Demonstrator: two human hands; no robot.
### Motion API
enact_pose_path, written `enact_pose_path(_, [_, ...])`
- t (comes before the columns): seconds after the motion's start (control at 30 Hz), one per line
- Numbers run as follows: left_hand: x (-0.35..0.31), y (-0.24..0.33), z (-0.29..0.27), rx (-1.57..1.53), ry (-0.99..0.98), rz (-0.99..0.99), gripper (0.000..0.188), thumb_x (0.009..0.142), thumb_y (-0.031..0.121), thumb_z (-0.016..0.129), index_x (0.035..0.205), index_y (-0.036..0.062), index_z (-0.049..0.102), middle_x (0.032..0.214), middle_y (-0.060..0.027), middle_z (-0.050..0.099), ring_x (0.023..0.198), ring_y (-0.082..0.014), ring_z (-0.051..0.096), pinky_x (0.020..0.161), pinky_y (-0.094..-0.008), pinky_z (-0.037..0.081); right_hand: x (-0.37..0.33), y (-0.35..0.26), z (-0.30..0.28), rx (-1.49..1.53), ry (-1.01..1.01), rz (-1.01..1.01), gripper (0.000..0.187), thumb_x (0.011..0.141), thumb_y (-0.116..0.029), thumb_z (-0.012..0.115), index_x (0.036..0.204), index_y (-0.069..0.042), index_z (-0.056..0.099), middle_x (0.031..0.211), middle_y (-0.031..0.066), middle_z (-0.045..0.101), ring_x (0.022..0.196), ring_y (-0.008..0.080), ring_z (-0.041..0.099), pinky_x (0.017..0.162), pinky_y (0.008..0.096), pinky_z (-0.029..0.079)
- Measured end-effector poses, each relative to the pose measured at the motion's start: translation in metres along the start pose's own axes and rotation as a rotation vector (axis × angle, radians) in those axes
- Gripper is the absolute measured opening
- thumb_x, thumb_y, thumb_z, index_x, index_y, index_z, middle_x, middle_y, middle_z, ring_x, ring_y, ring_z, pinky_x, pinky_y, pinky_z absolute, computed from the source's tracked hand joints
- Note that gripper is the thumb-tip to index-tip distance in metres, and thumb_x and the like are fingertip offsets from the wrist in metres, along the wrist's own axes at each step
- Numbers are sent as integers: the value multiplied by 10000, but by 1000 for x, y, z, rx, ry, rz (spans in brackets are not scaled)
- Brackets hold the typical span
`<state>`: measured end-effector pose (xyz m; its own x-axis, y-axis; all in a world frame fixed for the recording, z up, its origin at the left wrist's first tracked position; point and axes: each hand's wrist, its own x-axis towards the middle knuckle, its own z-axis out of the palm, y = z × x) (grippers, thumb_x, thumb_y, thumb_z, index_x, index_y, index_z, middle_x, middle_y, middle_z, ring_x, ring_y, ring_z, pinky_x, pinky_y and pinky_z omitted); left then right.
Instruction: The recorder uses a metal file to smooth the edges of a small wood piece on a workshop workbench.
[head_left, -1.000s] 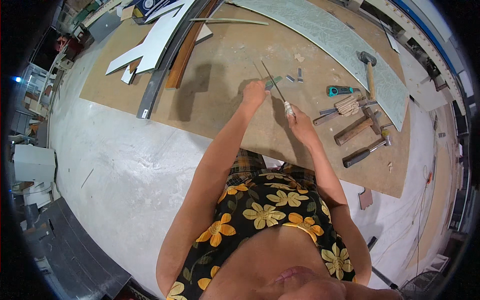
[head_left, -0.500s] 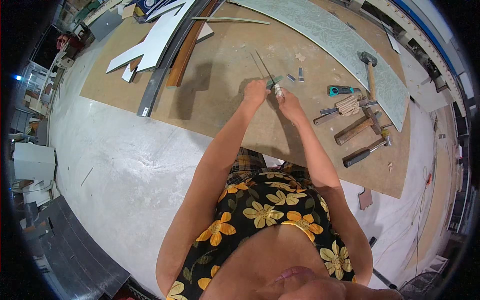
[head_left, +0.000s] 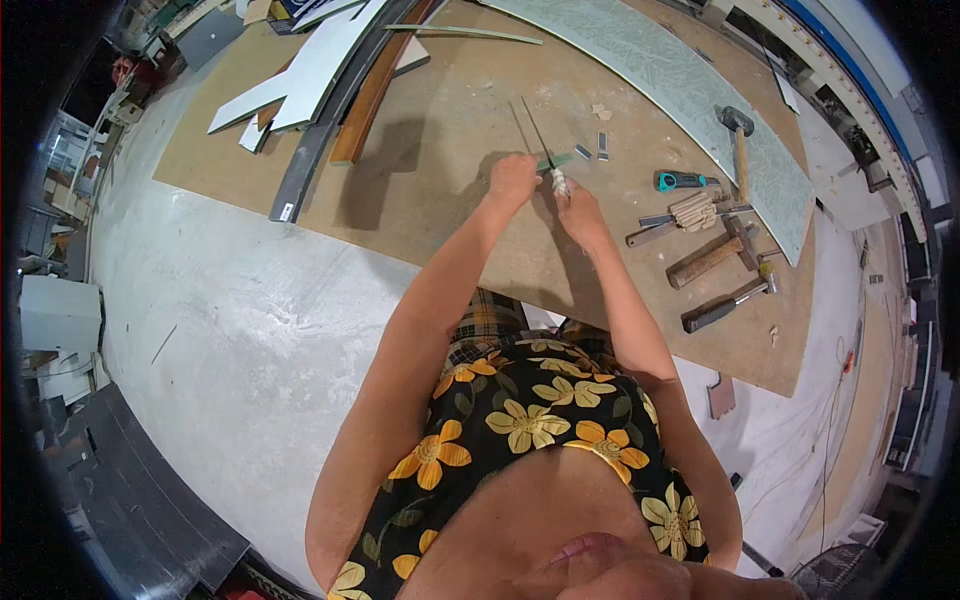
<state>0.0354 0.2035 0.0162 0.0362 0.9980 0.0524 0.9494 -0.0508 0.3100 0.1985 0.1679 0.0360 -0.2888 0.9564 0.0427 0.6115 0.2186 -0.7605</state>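
My left hand (head_left: 513,180) is closed near the middle of the worktable, pressing on a small greenish strip (head_left: 556,161) whose end sticks out to the right. In my right hand (head_left: 580,215), fingers wrapped round its pale handle, is a long thin-bladed hand tool (head_left: 538,132). Its narrow dark blade points away from me and crosses the strip just beside my left hand. From this angle I cannot tell whether it is a saw or a file. Two small dark rectangular pieces (head_left: 603,146) lie just beyond the strip.
On the right lie a claw hammer (head_left: 708,262), a hammer with a black grip (head_left: 712,315), chisels (head_left: 692,213), a teal-and-black knife (head_left: 682,181) and a mallet (head_left: 740,150) resting on a patterned pale panel (head_left: 640,70). Long boards (head_left: 365,110) and white cut panels (head_left: 300,85) lie at the far left.
The blade has tilted slightly to the right and the right hand has come a little nearer to me. The left hand stays on the strip. The whole view has shifted slightly.
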Motion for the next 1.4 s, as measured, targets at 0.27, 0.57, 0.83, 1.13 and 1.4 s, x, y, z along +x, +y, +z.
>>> enact_pose_path(0.27, [5, 2, -8, -28, -51, -76, 358, 788, 303, 729, 1046, 68, 651, 996, -169, 667, 959, -338, 647, 822, -426, 530, -55, -1, 3, 15, 32, 93, 343, 950, -152, 485, 1278, -50, 489, 944, 310, 605, 919, 492, 573, 772, 472, 476])
enact_pose_path(0.57, [1, 7, -13, -21, -60, -60, 418, 778, 332, 737, 1095, 80, 633, 1018, -172, 664, 968, -342, 646, 823, -431, 525, -135, 8, -39, 90, -95, 147, 383, 953, -158, 478, 1318, -43, 464, 903, 261, 640, 828, 430, 628, 730, 439, 492])
enact_pose_path(0.83, [5, 7, -10, -17, -47, -64, 338, 782, 292, 737, 1035, 81, 658, 1014, -140, 668, 990, -306, 648, 839, -413, 533, -127, 4, -70, 474, -351, 471, 335, 957, -204, 475, 1231, -12, 497, 707, 134, 536, 642, 226, 536, 657, 356, 465])
enact_pose_path(1.13, [-1, 11, -11, 14, -59, -87, 341, 782, 291, 741, 1018, 60, 658, 971, -147, 676, 955, -309, 660, 809, -411, 540, -144, -12, -66, 0, -158, 106, 319, 969, -153, 469, 1256, -15, 490, 718, 140, 528, 653, 228, 526, 655, 346, 456])
enact_pose_path(1.4, [-13, 15, -4, -24, 78, -114, 294, 786, 307, 727, 957, 75, 670, 902, -172, 678, 872, -349, 667, 768, -424, 539, -154, -18, -58, -85, -83, 107, 393, 971, -158, 466, 1341, -31, 432, 872, 253, 619, 813, 417, 609, 726, 410, 474])
